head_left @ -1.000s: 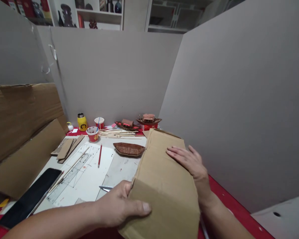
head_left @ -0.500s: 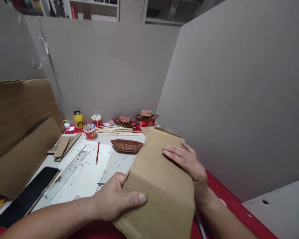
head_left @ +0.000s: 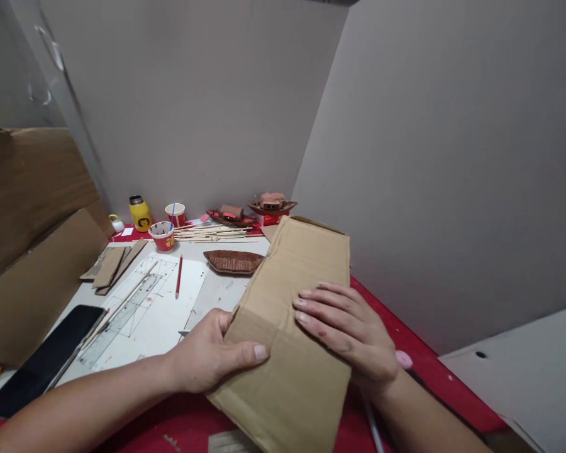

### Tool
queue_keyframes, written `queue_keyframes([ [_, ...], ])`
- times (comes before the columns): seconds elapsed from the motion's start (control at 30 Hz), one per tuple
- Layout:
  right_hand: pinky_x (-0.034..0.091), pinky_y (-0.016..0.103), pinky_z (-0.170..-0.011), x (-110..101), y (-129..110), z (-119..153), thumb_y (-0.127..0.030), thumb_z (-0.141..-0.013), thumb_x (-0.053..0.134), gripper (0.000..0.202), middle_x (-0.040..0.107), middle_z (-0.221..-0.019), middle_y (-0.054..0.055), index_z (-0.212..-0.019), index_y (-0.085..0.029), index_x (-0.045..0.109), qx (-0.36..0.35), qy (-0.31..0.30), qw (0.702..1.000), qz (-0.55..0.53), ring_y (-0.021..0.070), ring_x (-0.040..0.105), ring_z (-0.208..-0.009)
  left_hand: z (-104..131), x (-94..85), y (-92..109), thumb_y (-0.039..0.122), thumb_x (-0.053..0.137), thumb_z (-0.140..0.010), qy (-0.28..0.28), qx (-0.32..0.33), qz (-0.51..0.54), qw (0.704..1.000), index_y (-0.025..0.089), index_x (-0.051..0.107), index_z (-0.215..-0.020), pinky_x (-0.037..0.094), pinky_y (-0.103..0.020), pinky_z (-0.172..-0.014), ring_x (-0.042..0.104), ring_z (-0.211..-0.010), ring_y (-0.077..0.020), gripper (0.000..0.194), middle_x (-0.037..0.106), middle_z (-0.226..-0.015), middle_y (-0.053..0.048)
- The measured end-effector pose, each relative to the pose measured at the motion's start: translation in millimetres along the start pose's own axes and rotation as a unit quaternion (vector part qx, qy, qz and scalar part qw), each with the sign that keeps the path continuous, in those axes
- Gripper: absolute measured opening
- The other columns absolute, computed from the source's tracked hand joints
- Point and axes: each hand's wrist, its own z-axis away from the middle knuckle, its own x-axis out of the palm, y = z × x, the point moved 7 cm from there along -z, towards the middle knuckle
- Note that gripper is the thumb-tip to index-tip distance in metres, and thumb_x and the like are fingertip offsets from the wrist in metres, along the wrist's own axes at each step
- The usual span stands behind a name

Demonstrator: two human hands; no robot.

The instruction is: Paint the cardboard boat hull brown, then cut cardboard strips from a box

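Note:
A long, creased piece of brown cardboard (head_left: 306, 264) is held tilted in front of me. My left hand (head_left: 219, 355) grips its left edge, thumb on top and the other fingers hidden beneath. Flat across its right side rests my right hand (head_left: 346, 330), fingers stretched out over the surface. Just beyond the left edge lies a small brown model boat hull (head_left: 233, 262), partly covered by the cardboard. Near my left hand, a sheet of paper with a line drawing (head_left: 170, 302) carries a clear ruler (head_left: 122, 318) and a red pencil (head_left: 178, 277).
Two model boats, one roofed (head_left: 272, 201) and one lower (head_left: 231, 215), stand at the back beside thin wooden sticks (head_left: 212, 233). Paper cups (head_left: 162, 238), a yellow bottle (head_left: 140, 214), a phone (head_left: 44, 358) and large cardboard (head_left: 33, 283) are leftward. Grey panels (head_left: 193, 107) enclose the table.
My right hand has slid down the cardboard toward me and lies flatter on it. My left hand keeps its grip. The view has tipped downward.

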Motion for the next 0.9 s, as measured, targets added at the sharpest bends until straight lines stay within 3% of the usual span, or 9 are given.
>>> queue_keyframes([
  [0.27, 0.045, 0.040, -0.107, 5, 6, 6, -0.030, -0.101, 0.044, 0.045, 0.076, -0.113, 0.004, -0.145, -0.029, 0.050, 0.003, -0.001, 1.000, -0.020, 0.0231, 0.070, -0.112, -1, -0.5, -2, 0.044, 0.079, -0.076, 0.013, 0.007, 0.011, 1.000, 0.016, 0.078, -0.107, 0.055, -0.026, -0.076, 0.072, -0.084, -0.0200, 0.041, 0.079, -0.090, -0.007],
  [0.4, 0.045, 0.044, -0.107, 4, 6, 6, -0.027, -0.099, 0.047, 0.044, 0.075, -0.116, 0.008, -0.143, -0.024, 0.054, 0.031, 0.032, 0.999, -0.012, 0.0248, 0.065, -0.119, -2, -2.0, 1, 0.043, 0.081, -0.075, 0.021, 0.023, 0.027, 0.999, 0.015, 0.078, -0.104, 0.056, -0.024, -0.073, 0.073, -0.081, -0.0188, 0.041, 0.079, -0.087, -0.007],
  [0.5, 0.047, 0.049, -0.106, -6, 14, 8, -0.017, -0.089, 0.062, 0.049, 0.070, -0.125, 0.009, -0.137, -0.026, 0.059, 0.127, 0.135, 0.983, -0.008, 0.0270, 0.061, -0.123, 0, -8.1, 6, 0.041, 0.080, -0.077, 0.057, 0.060, 0.022, 0.996, 0.015, 0.077, -0.105, 0.057, -0.026, -0.075, 0.073, -0.083, -0.0192, 0.039, 0.079, -0.091, -0.007],
  [0.57, 0.050, 0.048, -0.103, -11, 29, 17, -0.014, -0.085, 0.068, 0.049, 0.069, -0.126, 0.008, -0.132, -0.027, 0.063, 0.246, 0.216, 0.943, -0.053, 0.0263, 0.064, -0.118, 2, -13.4, 10, 0.041, 0.078, -0.079, 0.085, 0.091, 0.006, 0.992, 0.015, 0.076, -0.104, 0.058, -0.027, -0.077, 0.074, -0.086, -0.0209, 0.036, 0.079, -0.095, -0.007],
  [0.63, 0.054, 0.045, -0.099, -4, 47, 31, -0.022, -0.087, 0.069, 0.036, 0.073, -0.119, 0.008, -0.123, -0.026, 0.069, 0.375, 0.239, 0.885, -0.134, 0.0250, 0.068, -0.111, 3, -18.9, 13, 0.041, 0.076, -0.080, 0.111, 0.116, -0.014, 0.987, 0.014, 0.075, -0.102, 0.059, -0.029, -0.077, 0.074, -0.088, -0.0224, 0.035, 0.079, -0.098, -0.008],
  [0.7, 0.057, 0.042, -0.094, 14, 59, 39, -0.039, -0.089, 0.066, 0.030, 0.076, -0.111, 0.009, -0.113, -0.023, 0.073, 0.462, 0.184, 0.834, -0.241, 0.0264, 0.071, -0.105, 3, -23.9, 14, 0.042, 0.076, -0.081, 0.134, 0.133, -0.037, 0.981, 0.014, 0.075, -0.102, 0.059, -0.029, -0.079, 0.074, -0.090, -0.0232, 0.035, 0.079, -0.101, -0.009],
  [0.73, 0.057, 0.042, -0.092, 24, 60, 41, -0.049, -0.089, 0.063, 0.035, 0.077, -0.107, 0.009, -0.109, -0.021, 0.075, 0.481, 0.141, 0.812, -0.299, 0.0278, 0.071, -0.104, 3, -25.9, 14, 0.042, 0.075, -0.081, 0.144, 0.140, -0.050, 0.978, 0.014, 0.075, -0.102, 0.059, -0.030, -0.079, 0.073, -0.091, -0.0235, 0.035, 0.079, -0.102, -0.009],
  [0.83, 0.059, 0.043, -0.087, 56, 45, 37, -0.065, -0.085, 0.060, 0.053, 0.078, -0.097, 0.011, -0.100, -0.018, 0.078, 0.474, -0.012, 0.751, -0.460, 0.0309, 0.072, -0.099, 0, -29.4, 13, 0.043, 0.074, -0.082, 0.162, 0.153, -0.084, 0.971, 0.012, 0.074, -0.102, 0.060, -0.030, -0.078, 0.073, -0.091, -0.0242, 0.037, 0.079, -0.101, -0.010],
  [0.9, 0.061, 0.040, -0.081, 70, 28, 35, -0.063, -0.079, 0.069, 0.053, 0.078, -0.094, 0.010, -0.103, -0.017, 0.078, 0.461, -0.085, 0.713, -0.521, 0.0295, 0.073, -0.091, -3, -29.6, 9, 0.044, 0.073, -0.083, 0.158, 0.155, -0.092, 0.971, 0.012, 0.074, -0.102, 0.059, -0.031, -0.079, 0.073, -0.091, -0.0245, 0.038, 0.078, -0.101, -0.010],
])
